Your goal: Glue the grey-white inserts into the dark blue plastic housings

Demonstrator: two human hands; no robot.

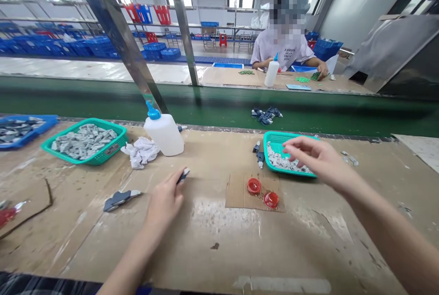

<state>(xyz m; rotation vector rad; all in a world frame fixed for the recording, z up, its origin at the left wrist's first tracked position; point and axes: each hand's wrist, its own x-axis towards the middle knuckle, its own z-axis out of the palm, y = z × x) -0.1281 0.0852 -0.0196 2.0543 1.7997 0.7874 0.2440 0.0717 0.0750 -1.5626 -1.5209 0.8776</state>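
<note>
My left hand (165,201) is closed on a dark blue-grey plastic part (183,175) with a pale end, mostly hidden by the fingers. A similar dark part (120,200) lies on the cardboard to its left. My right hand (310,155) hangs over the right green basket (291,173), fingers loosely bent and apart, with nothing visible in them. Small pale grey pieces (279,160) lie in that basket. Just left of it rest a few dark parts (259,155). Two red caps (254,186) with wet-looking insides sit on a small cardboard square (236,196).
A white squeeze bottle (166,135) with blue nozzle stands beside crumpled paper (140,152). Left are a green basket (103,158) of grey pieces and a blue tray (51,123). Beyond runs a green belt (219,103) carrying dark parts (266,115); a co-worker (274,48) sits across.
</note>
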